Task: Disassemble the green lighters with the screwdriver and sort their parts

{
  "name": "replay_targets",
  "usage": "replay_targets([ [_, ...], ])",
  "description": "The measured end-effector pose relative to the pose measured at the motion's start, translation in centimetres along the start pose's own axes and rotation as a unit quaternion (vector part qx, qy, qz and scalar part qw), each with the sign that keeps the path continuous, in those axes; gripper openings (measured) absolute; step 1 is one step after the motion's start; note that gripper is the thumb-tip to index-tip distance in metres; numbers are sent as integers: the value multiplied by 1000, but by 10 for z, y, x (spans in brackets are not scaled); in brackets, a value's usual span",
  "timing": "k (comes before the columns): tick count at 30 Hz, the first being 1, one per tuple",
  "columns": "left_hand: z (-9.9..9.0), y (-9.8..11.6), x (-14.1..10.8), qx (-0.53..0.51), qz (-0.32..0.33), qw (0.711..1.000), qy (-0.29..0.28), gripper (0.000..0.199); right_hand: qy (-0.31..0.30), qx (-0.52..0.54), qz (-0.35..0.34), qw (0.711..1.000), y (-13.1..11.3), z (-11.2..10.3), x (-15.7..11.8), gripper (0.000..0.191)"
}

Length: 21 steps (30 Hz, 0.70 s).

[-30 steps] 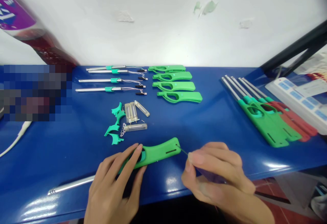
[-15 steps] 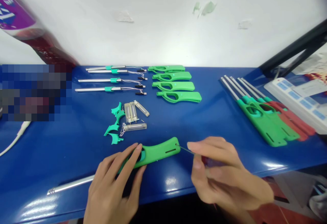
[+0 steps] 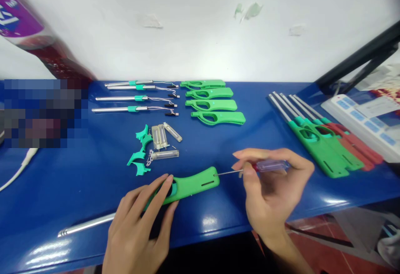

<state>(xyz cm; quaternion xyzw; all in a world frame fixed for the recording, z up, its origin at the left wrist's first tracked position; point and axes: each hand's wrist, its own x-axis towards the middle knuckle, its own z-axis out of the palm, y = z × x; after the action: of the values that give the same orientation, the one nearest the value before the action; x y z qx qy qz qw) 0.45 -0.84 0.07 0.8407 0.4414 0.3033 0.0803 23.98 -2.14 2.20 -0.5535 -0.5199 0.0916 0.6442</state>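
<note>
My left hand [image 3: 140, 219] grips a green long-nosed lighter [image 3: 195, 185] near its trigger opening, against the blue table [image 3: 218, 219]. The lighter's silver tube points left and its handle end points right. In my right hand [image 3: 271, 190] is a screwdriver [image 3: 270, 165] with a clear purple-and-red handle, pinched between thumb and fingers. Its thin shaft reaches left to the small hole at the lighter's handle end. Whether the tip sits inside the hole I cannot tell. Beyond my left hand lie teal trigger pieces [image 3: 140, 157] and several clear fuel tanks [image 3: 165, 154].
Several metal tubes [image 3: 120, 99] with wires lie in a row at the back, beside green handle shells [image 3: 218, 118]. Assembled green and red lighters [image 3: 325, 153] lie at the right, next to a white power strip [image 3: 356, 119]. A bottle [image 3: 25, 19] stands back left.
My right hand has turned and shifted right and slightly up, and the screwdriver's handle now shows. The shaft lies flatter, with its tip still at the lighter's end. My left hand stays put.
</note>
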Motion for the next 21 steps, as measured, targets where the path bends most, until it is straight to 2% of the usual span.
replay_targets([
  [6,0,0,1,-6,4,1000,8,49,-10,-13,74,997,-1,1,2,41],
  [21,-1,0,1,-2,6,1000,12,48,-37,-50,140,988,4,-1,3,53],
])
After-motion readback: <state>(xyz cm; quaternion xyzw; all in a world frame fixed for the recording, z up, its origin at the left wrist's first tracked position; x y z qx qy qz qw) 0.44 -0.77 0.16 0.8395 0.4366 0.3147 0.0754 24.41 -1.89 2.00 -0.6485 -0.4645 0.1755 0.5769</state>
